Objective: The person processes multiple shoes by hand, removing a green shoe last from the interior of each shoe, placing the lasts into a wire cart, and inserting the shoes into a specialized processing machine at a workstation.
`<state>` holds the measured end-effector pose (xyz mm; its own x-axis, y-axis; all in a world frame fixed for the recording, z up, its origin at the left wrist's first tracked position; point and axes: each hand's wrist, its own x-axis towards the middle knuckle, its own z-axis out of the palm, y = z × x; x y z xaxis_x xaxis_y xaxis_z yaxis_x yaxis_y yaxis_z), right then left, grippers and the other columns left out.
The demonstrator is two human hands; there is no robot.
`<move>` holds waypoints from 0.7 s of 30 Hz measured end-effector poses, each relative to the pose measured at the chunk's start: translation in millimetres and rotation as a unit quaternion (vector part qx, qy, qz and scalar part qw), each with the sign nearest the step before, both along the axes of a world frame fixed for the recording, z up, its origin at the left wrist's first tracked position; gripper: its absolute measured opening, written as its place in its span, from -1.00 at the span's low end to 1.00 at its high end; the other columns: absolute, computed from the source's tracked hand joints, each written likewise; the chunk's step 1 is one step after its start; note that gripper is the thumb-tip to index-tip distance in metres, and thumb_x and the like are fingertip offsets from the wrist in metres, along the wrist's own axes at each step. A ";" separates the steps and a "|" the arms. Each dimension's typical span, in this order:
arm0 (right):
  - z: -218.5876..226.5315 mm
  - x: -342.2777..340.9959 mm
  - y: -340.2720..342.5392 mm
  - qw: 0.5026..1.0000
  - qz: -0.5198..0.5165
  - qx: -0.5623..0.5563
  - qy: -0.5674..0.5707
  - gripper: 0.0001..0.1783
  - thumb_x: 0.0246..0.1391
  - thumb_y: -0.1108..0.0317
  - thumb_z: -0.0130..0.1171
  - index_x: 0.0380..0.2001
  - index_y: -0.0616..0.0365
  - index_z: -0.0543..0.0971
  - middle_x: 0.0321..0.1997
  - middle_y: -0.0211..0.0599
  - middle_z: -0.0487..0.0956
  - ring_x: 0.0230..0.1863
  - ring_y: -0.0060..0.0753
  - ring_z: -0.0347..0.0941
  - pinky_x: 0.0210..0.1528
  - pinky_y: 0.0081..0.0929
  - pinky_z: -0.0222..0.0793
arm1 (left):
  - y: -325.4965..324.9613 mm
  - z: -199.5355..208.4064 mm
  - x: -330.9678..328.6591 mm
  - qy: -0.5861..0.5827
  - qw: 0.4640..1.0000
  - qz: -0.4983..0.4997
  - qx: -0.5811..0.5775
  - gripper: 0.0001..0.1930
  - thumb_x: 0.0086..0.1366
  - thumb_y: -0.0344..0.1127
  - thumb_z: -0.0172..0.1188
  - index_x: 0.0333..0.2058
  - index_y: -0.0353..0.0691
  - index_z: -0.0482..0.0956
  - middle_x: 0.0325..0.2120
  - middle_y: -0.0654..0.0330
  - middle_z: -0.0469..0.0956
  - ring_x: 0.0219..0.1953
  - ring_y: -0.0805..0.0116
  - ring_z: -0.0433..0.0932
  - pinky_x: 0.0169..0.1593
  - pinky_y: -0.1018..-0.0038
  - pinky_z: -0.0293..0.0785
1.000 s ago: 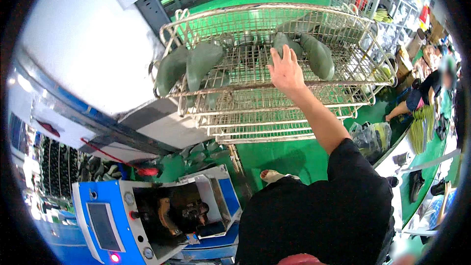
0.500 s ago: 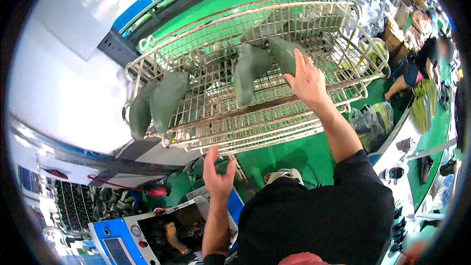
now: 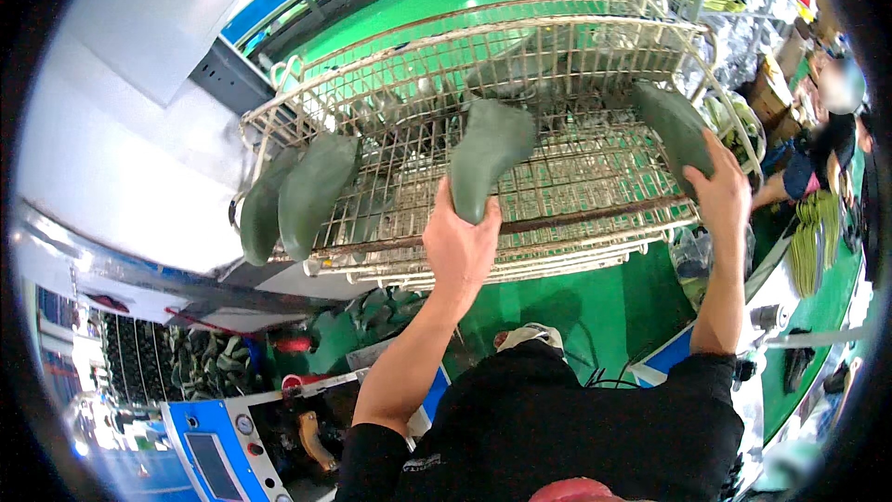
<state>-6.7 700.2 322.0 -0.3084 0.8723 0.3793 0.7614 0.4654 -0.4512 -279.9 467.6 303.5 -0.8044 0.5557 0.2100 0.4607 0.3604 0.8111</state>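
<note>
A wire rack [image 3: 576, 232] with a rusty cream frame stands before me, and several dark green shoe lasts rest on its top. My left hand [image 3: 462, 242] is closed round the narrow near end of the middle shoe last [image 3: 492, 144]. At the rack's right end, my right hand [image 3: 723, 188] grips the near end of another shoe last [image 3: 671, 125], thumb on its left side. Two more shoe lasts, an inner one [image 3: 316, 191] and an outer one [image 3: 263, 214], lie side by side at the left end. Further green pieces [image 3: 520, 65] show behind the far wires, partly hidden.
A blue and white machine [image 3: 209, 446] with a gauge and screen is at lower left, a brown foot-shaped form [image 3: 316, 442] inside it. A white cabinet [image 3: 130, 139] borders the rack's left. Another person [image 3: 818, 153] works at far right beside stacked yellow-green pieces [image 3: 816, 237].
My right hand has moved right, and the shoe last by it now sits at the rack's right end. My left hand has risen from below the rack and taken hold of the middle last.
</note>
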 end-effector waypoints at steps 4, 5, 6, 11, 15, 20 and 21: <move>-3.1 21.2 15.4 0.997 -0.076 0.011 -0.001 -0.28 -0.02 0.29 0.40 0.27 -0.01 0.48 0.17 -0.10 0.59 0.15 -0.10 0.53 0.19 -0.29 0.40 | 13.6 10.3 23.6 -0.209 0.963 -0.107 0.132 -0.54 0.21 -0.23 0.34 0.03 -0.32 0.54 -0.23 0.09 0.64 -0.28 0.33 0.61 -0.18 0.39 0.52; -1.5 21.9 15.0 0.997 -0.072 0.000 0.015 -0.28 -0.03 0.30 0.41 0.27 -0.01 0.48 0.16 -0.10 0.59 0.15 -0.12 0.54 0.19 -0.30 0.40 | 26.5 0.6 31.2 -0.302 0.924 -0.130 0.195 -0.56 0.22 -0.23 0.34 0.03 -0.31 0.55 -0.23 0.16 0.63 -0.25 0.41 0.58 -0.19 0.42 0.51; 1.5 22.6 15.0 0.997 -0.070 -0.010 0.030 -0.28 -0.03 0.31 0.41 0.27 -0.01 0.48 0.16 -0.11 0.60 0.15 -0.13 0.54 0.19 -0.31 0.40 | 39.1 -5.5 39.8 -0.393 0.871 -0.153 0.254 -0.58 0.24 -0.24 0.34 0.03 -0.29 0.57 -0.23 0.23 0.63 -0.23 0.49 0.55 -0.20 0.46 0.50; -27.7 34.7 38.3 0.996 -0.027 -0.020 0.087 -0.12 -0.03 0.32 0.46 0.38 0.03 0.31 0.15 0.07 0.57 0.10 0.01 0.55 0.18 -0.25 0.41 | 94.9 13.0 77.9 -0.488 0.830 -0.201 0.181 -0.63 0.26 -0.24 0.31 -0.02 -0.29 0.58 -0.18 0.25 0.60 -0.20 0.50 0.53 -0.25 0.49 0.46; -17.1 38.4 53.7 0.987 0.034 -0.102 0.116 -0.15 -0.08 0.32 0.45 0.30 0.28 0.35 0.06 -0.06 0.64 0.05 -0.24 0.57 0.14 -0.35 0.41 | 118.6 17.9 98.1 -0.543 0.802 -0.191 0.161 -0.54 0.29 -0.22 0.28 0.04 -0.42 0.49 -0.19 0.11 0.59 -0.16 0.35 0.60 -0.12 0.35 0.62; -11.7 47.5 92.3 0.955 0.059 -0.172 0.234 -0.41 -0.12 0.47 0.42 0.07 0.36 0.57 -0.20 -0.28 0.71 -0.23 -0.47 0.59 -0.06 -0.49 0.48 | 137.6 -17.6 133.7 -0.671 0.705 -0.206 0.107 -0.58 0.28 -0.20 0.32 -0.09 -0.46 0.49 -0.35 -0.09 0.58 -0.45 0.13 0.69 -0.40 0.44 0.73; 1.3 47.0 94.3 0.949 0.058 -0.184 0.250 -0.43 -0.11 0.52 0.41 0.06 0.36 0.57 -0.19 -0.27 0.70 -0.25 -0.49 0.59 -0.11 -0.50 0.49 | 140.3 -13.0 139.3 -0.684 0.695 -0.194 0.107 -0.61 0.27 -0.18 0.32 -0.15 -0.45 0.52 -0.40 -0.07 0.58 -0.45 0.16 0.68 -0.39 0.47 0.72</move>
<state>40.3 794.6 323.3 -0.2716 0.9456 0.1793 0.3626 0.2731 -0.8910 -140.7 607.9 290.5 -0.1317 0.8600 -0.4931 -0.7651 0.2281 0.6021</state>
